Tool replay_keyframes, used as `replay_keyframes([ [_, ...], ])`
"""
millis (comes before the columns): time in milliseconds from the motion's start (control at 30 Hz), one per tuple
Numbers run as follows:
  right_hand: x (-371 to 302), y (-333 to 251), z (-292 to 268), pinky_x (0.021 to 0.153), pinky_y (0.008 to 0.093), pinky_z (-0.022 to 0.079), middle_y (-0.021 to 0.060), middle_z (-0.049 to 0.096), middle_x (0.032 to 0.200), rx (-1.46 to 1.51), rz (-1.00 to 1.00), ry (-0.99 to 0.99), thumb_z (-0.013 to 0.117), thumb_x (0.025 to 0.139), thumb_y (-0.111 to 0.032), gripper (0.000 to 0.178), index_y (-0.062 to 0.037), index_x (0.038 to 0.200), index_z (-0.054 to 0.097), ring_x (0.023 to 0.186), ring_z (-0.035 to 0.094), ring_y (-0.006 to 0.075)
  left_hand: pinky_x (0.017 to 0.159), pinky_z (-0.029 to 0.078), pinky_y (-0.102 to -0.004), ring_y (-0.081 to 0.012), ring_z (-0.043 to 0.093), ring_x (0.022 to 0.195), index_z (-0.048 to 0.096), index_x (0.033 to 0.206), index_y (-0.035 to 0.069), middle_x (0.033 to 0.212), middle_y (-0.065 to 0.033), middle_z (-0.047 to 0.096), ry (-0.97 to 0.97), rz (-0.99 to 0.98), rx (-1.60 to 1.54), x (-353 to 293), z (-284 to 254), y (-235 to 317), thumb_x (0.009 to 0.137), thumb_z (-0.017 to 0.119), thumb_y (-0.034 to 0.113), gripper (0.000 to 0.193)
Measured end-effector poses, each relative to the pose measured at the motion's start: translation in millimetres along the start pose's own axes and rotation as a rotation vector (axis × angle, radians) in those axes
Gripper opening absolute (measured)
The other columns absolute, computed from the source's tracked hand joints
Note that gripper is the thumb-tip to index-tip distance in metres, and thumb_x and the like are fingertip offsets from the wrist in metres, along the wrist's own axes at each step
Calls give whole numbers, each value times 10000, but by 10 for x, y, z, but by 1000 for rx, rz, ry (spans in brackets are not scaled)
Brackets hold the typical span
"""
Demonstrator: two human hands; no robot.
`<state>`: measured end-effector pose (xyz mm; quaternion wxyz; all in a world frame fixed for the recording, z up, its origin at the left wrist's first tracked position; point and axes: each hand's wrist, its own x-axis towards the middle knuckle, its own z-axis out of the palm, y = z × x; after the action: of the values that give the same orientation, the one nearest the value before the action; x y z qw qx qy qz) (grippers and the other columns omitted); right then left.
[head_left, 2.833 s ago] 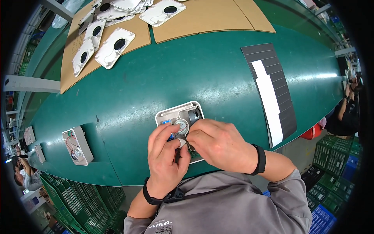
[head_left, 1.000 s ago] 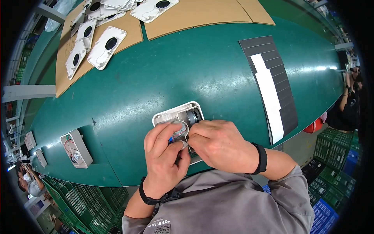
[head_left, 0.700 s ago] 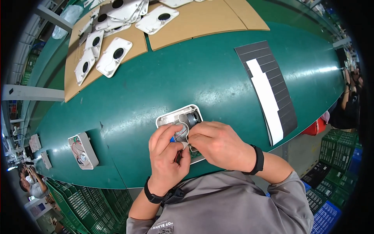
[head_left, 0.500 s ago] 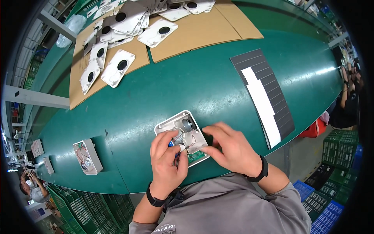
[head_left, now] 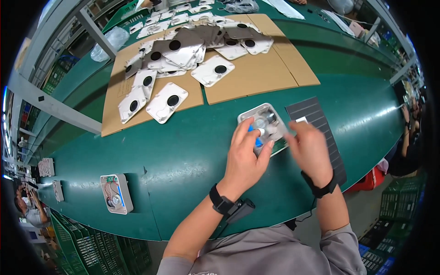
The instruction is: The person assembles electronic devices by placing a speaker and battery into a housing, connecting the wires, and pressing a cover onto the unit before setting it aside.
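Note:
A white open plastic housing stands on the green table right of the middle. Inside it show round silvery parts, a blue strip and a bit of green circuit board. My left hand grips its near left side, with finger and thumb reaching over the blue strip and a small white piece. My right hand, smeared by motion, hovers over a dark grey sheet of strips, its fingertips close to the housing's right edge. Whether those fingers hold anything is not visible. Part of the sheet's white backing shows beside the hand.
Many white cover plates with black discs lie on brown cardboard at the back. Another open housing stands at the left, with more white housings beyond. Green crates line the left front; a post rises at far left.
Both hands and the housing have moved away from me and rightward, close to the dark grey sheet. My right hand has gone from the housing's edge to over the sheet. The view has shifted too.

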<state>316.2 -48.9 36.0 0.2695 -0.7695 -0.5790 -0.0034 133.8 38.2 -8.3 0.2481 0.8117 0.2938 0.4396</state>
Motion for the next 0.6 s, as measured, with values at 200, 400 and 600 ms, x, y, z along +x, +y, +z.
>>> replay_keyframes([
  [200,1251,-362,18,801,477,555,204,728,974,-15,-250,-197,723,894,-130,244,10,1094,725,899,702,416,1091,457,-516,-442,562,1314,613,1182,3,1411,-233,595,-2,-44,225,-265,-1004,-84,814,846,95,445],
  [400,2174,-494,1166,879,487,564,211,739,1079,-189,-414,-344,704,881,-147,287,-34,1140,754,1043,698,392,1171,344,-584,-499,420,1426,325,1573,1,1551,-274,446,78,-236,1044,-1053,-2337,-524,753,908,264,1040],
  [600,2150,-581,1515,849,472,587,191,766,986,-328,-473,-368,644,877,-80,171,-27,978,772,948,733,394,1169,266,-643,-514,348,1461,249,1596,-30,1620,-288,332,186,-687,967,-1699,-2786,-1154,724,914,292,1143],
])
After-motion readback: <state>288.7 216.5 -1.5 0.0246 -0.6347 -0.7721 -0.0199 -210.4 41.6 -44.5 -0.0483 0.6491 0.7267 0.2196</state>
